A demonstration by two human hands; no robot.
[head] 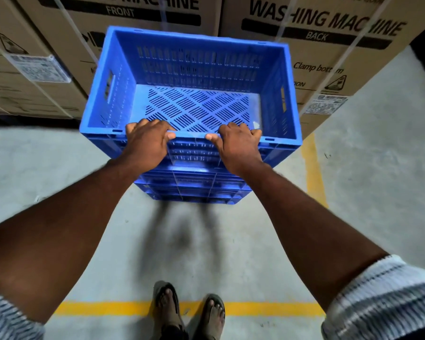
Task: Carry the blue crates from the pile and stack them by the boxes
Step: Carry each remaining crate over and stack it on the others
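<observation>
So the top crate (196,67) was a blue slotted plastic one, open side up, and it sat over a stack of blue crates (192,190) on the concrete floor (59,168). Both hands were on its near rim. The left grip (146,141) had its fingers hooked over the edge into the crate with the thumb lying along the outside of the rim, and the right grip (238,146) did the same just beside it, thumbs nearly pointing at each other. So both were clamped on that rim, not loose. I couldn't tell whether the crate's base was fully seated on the one below or hanging a bit above it (the wide lens makes it look way bigger than the stack under it). Right behind it stood the cardboard boxes, one printed WASHING MACHINE FRONT (84,25) on the left and one printed WASHING MACHINE BACK (329,28) on the right, the far wall of the crate close up against them. A white label (39,67) was stuck on a box at the left. A yellow line (133,307) ran across the floor by the person's feet in sandals (165,305), and striped sleeves (390,298) showed at the bottom corners.
</observation>
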